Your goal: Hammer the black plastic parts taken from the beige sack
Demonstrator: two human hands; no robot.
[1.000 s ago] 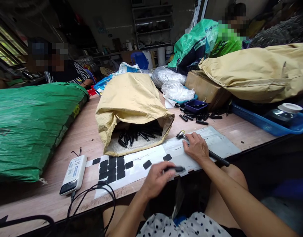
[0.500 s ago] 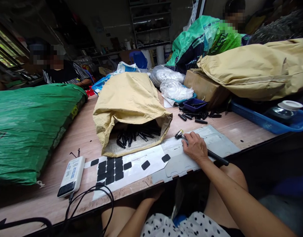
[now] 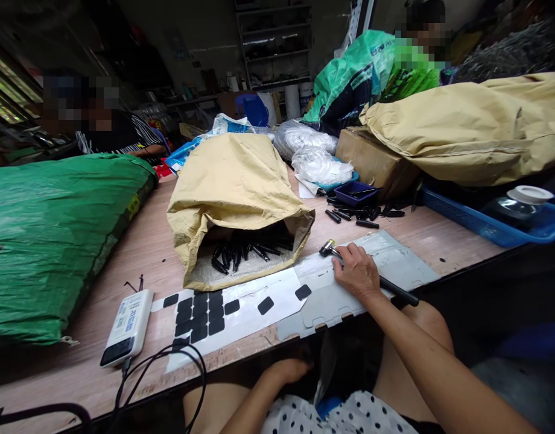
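My right hand (image 3: 356,270) lies on the grey sheet with its fingers around a small hammer (image 3: 399,290). The hammer's metal head, with a yellow face, points to the far left, and its black handle sticks out over the table edge. Low under the table edge is my left hand (image 3: 292,369), above my lap, its fingers lost in shadow. Black rounded-square pieces (image 3: 265,305) lie on a white sheet (image 3: 247,301) left of my right hand. Behind them, an open beige sack (image 3: 236,181) holds black tube-like parts (image 3: 236,256).
A white power bank (image 3: 127,328) with black cables sits at the left, beside a large green sack (image 3: 55,241). More black parts (image 3: 367,224) lie near a small purple tray (image 3: 355,194). A blue basket (image 3: 474,217) holds a jar. Two people sit across the table.
My left hand has risen slightly and moved to the right below the table edge. The right hand stays on the hammer. The view has shifted slightly.
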